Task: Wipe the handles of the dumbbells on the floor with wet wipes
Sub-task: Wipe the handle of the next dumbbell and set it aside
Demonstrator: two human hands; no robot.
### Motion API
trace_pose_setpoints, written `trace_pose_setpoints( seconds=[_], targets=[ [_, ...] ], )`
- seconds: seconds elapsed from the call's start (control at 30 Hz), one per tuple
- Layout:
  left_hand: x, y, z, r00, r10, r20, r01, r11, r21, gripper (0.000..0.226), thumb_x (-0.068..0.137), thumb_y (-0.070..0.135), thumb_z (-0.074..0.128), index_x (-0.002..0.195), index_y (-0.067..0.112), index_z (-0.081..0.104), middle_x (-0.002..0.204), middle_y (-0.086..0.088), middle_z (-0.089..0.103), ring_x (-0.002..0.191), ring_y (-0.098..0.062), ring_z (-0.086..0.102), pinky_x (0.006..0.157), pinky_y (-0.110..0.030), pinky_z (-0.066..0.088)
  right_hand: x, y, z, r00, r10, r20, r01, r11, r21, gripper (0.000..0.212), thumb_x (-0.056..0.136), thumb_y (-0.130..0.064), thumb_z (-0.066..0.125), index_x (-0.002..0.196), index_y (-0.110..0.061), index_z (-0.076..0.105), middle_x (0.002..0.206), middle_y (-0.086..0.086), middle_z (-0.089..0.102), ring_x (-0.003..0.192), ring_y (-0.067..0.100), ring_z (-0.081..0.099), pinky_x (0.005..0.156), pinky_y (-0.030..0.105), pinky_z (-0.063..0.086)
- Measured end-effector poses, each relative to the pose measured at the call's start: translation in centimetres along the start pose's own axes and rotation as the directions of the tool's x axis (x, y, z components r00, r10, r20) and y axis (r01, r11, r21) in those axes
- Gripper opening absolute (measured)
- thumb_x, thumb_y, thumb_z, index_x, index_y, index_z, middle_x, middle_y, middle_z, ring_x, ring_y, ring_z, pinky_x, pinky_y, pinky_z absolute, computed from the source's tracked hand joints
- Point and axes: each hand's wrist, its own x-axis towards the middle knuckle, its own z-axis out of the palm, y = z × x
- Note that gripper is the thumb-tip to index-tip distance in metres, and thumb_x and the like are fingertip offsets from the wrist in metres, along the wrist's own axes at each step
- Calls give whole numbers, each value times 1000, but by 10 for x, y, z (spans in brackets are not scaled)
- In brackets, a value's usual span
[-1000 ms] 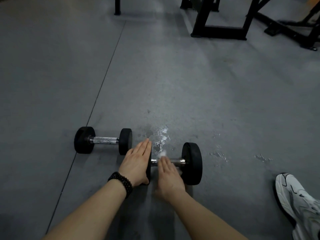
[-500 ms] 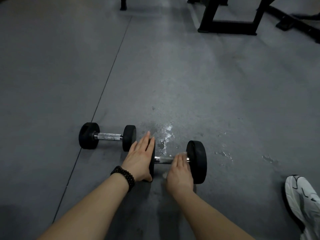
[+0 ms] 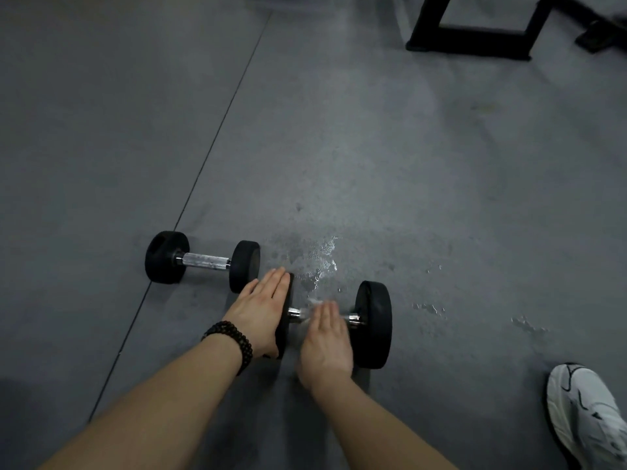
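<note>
Two black dumbbells with chrome handles lie on the grey floor. On the near dumbbell (image 3: 373, 322), my left hand (image 3: 261, 313) lies flat with fingers together against the outer face of the left weight. My right hand (image 3: 325, 340) rests over its handle and presses a white wet wipe (image 3: 314, 302) onto the bar; only a corner of the wipe shows past my fingertips. The far dumbbell (image 3: 203, 261) sits untouched to the left, handle bare.
Wet patches (image 3: 319, 262) glisten on the floor just beyond the near dumbbell and to its right. A black equipment frame (image 3: 471, 45) stands at the top right. A white sneaker (image 3: 587, 415) is at the bottom right. A floor seam (image 3: 203, 164) runs diagonally on the left.
My right hand slid right along the handle, then back toward the middle. My left hand stayed on the left weight. The view shifted slightly.
</note>
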Motion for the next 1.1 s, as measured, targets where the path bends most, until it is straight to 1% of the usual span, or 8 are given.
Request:
trace_pose_setpoints(
  seconds=[0.17,0.4,0.5,0.63,0.77,0.93,1.03,1.1],
  targets=[
    [-10,-2,5,999,23,-34,-22,1000,17,143,58,57,87,157,11,-7,165,-4,-8,152,-16,-6,124,-36,1,-6,6,-3,991,135,10,-135,991,12,72,100,-21,34,151,5,-10,162,22,-10,150,33,-10,122,44,4],
    [-33,7,6,998,14,-66,-15,1000,-17,135,67,50,86,156,12,-8,165,-2,-11,151,-16,-8,124,-34,4,-25,9,9,995,-103,3,103,994,-20,82,97,-27,42,152,-3,-15,161,14,-20,148,26,-20,122,42,-3],
    [-45,10,10,996,1,-88,-2,1000,-10,130,70,45,85,157,11,-5,165,-3,-9,152,-17,-7,121,-32,1,-32,5,11,995,91,-33,-91,996,15,73,100,-21,34,150,2,-14,161,21,-14,149,31,-14,122,43,2],
    [-51,14,13,997,12,-81,-12,1000,2,125,72,43,83,156,10,-2,164,-5,-15,151,-18,-12,121,-33,-2,-33,-2,15,994,-110,4,110,994,-10,77,99,-25,38,153,-1,-12,162,16,-17,149,28,-18,122,41,-4],
    [-50,14,13,998,18,-68,-19,1000,-18,121,71,44,84,156,11,4,165,-4,-14,151,-18,-11,120,-32,-3,-35,10,10,991,122,-59,-123,992,-22,70,99,-20,32,152,4,-6,162,22,-5,150,31,-7,122,43,2],
    [-52,15,10,997,1,-80,1,1000,20,122,69,49,82,156,13,5,165,-2,-3,152,-17,-4,122,-34,4,-46,-13,20,983,-181,-2,180,978,-109,76,98,-28,38,154,-2,-8,162,16,-13,150,28,-14,121,42,-6],
    [-54,17,7,999,-7,-47,10,998,56,126,71,50,82,156,12,-3,165,-1,-8,152,-16,-6,123,-36,5,-48,4,12,998,31,-54,-41,982,-184,66,103,-26,24,151,3,-9,162,21,-7,150,32,-8,122,45,-1],
    [-54,18,6,999,-8,-43,10,999,52,127,72,48,82,156,12,-6,165,-2,-10,152,-17,-8,123,-36,4,-47,8,7,999,42,-18,-45,982,-184,70,102,-29,28,151,5,-9,162,22,-6,150,33,-7,122,45,1]
  ],
)
